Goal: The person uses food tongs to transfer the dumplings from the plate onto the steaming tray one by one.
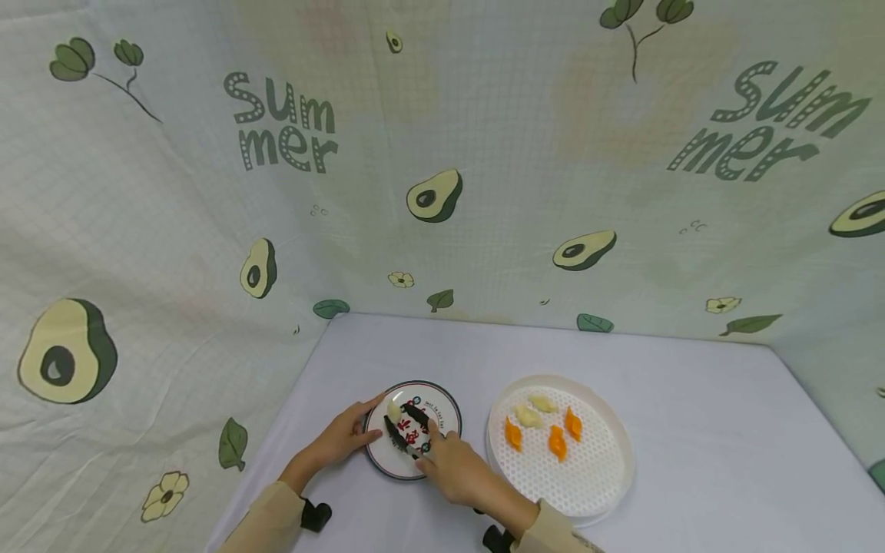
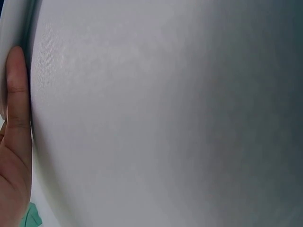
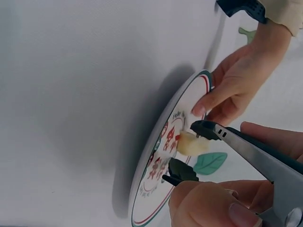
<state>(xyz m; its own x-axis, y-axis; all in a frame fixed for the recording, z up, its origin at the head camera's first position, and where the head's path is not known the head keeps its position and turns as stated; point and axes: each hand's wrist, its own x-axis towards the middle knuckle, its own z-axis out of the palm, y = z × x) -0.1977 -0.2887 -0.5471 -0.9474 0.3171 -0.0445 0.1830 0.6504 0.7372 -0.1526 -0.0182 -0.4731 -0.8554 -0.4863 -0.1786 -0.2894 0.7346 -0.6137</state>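
My left hand (image 1: 342, 434) grips the left rim of a white plate (image 1: 397, 463) with a dark-lined edge and printed red marks. In the right wrist view its thumb lies over the rim. My right hand (image 1: 452, 465) holds metal tongs (image 3: 246, 158) with dark, leaf-like tips over the plate. One pale yellow dumpling-shaped piece (image 3: 191, 144) is on the plate, between the spread tips in the right wrist view. Only the left hand's edge and one finger (image 2: 18, 90) show against the plate's side in the left wrist view.
Right of the plate stands a round white tray (image 1: 581, 488) with a dimpled surface. Two pale yellow pieces (image 1: 528, 416) and three orange pieces (image 1: 557, 443) lie on it. A white cloth covers the table (image 1: 698, 430); behind hangs an avocado-print curtain (image 1: 512, 192).
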